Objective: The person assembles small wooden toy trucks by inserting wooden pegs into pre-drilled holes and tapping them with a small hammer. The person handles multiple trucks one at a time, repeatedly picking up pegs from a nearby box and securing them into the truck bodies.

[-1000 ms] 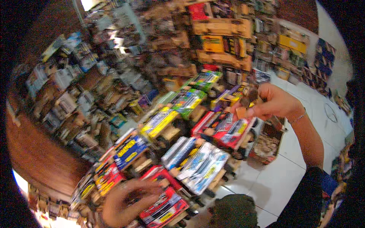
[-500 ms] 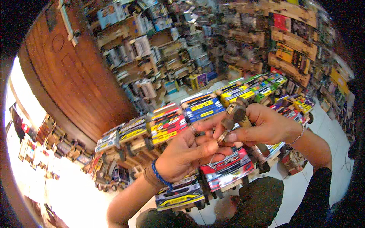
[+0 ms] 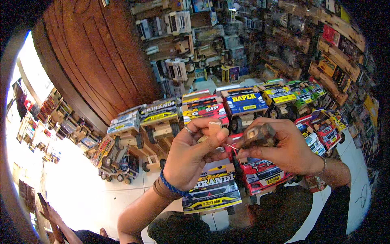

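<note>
My left hand (image 3: pixel 187 160), with a ring and a blue bracelet, pinches a small pale wooden block (image 3: pixel 214 127) between thumb and fingers. Close beside it, my right hand (image 3: pixel 294 148) is closed around a hammer (image 3: pixel 263 135), its dark, worn head upright over the fingers. A thin shiny strand (image 3: pixel 231 147), perhaps a nail or wire, spans the small gap between the two hands; its kind is unclear. Below the hands are wooden toy trucks, a black-and-yellow one (image 3: pixel 213 191) and a red one (image 3: pixel 264 173).
A row of toy trucks (image 3: pixel 245 101) runs behind my hands, with more at right (image 3: pixel 325 132). Crowded shelves (image 3: pixel 195 44) line the back, beside a brown wooden door (image 3: pixel 95 61). Another person's arm (image 3: pixel 63 225) shows at lower left, above white floor tiles (image 3: pixel 130 195).
My view has shifted, so the trucks sit differently in it. The hammer head has tipped lower in my right hand. The pale block now shows above my left fingers.
</note>
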{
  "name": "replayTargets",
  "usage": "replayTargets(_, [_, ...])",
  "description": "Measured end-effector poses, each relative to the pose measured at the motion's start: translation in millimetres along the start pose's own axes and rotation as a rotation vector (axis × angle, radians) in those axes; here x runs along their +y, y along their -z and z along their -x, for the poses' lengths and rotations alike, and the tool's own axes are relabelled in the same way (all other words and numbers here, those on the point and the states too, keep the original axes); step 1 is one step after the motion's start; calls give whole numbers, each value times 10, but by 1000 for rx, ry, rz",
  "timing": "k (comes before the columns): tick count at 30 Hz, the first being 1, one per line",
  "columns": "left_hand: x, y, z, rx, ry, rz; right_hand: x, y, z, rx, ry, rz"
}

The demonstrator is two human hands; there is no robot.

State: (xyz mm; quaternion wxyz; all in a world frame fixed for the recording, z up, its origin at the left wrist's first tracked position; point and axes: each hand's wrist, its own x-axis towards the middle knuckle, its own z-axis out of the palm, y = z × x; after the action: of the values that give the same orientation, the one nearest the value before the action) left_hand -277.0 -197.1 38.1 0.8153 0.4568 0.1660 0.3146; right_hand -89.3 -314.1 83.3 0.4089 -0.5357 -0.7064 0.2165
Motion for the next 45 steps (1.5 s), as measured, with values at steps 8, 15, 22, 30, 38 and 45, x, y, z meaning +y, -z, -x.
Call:
replayTargets(8, [74,221,132,39,-76,-194,98,-213,-92,108,35,-105])
replayTargets(15, [162,372,266,120,53,-209,113,-274,-112,-3,65,69])
replayTargets(22, [168,454,266,77,74,-213,99,-289,-165,-41,45,141])
replayTargets(30, [143,500,263,71,60,-242,133,-307,-159,-58,63,182])
replayTargets(38, [132,849,407,173,85,-455,-127,129,163,289,-374,53])
replayTargets(45, [39,1096,553,118,218,-452,363,920,1084,1027,-681,-31])
